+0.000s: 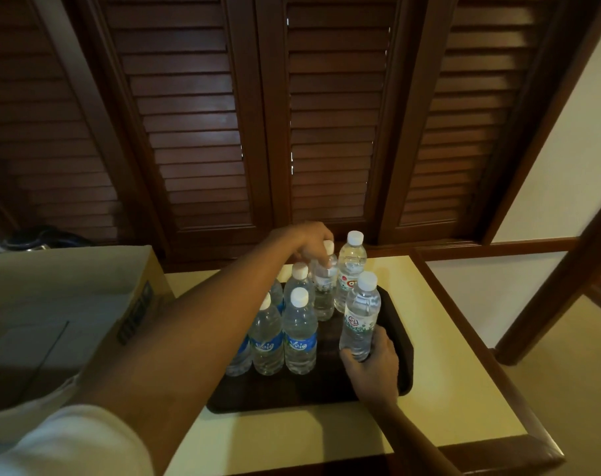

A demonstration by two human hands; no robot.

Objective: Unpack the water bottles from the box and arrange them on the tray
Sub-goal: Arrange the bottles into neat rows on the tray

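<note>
A dark brown tray point(292, 393) lies on a cream table and carries several clear water bottles with white caps. Two blue-labelled bottles point(301, 334) stand at the front left of the group, others behind them. My left hand point(311, 240) reaches over them and grips the neck of a bottle point(325, 290) at the back. Beside it stands a red-labelled bottle point(351, 269). My right hand point(373, 365) holds the base of a green-labelled bottle point(360, 316) on the tray's right side. The cardboard box point(65, 304) stands open at the left.
The cream table top point(440, 389) has a dark wooden rim point(519, 400) along its right and near edges. Louvred wooden doors point(203, 132) rise just behind the table. A dark object lies on the floor behind the box at far left.
</note>
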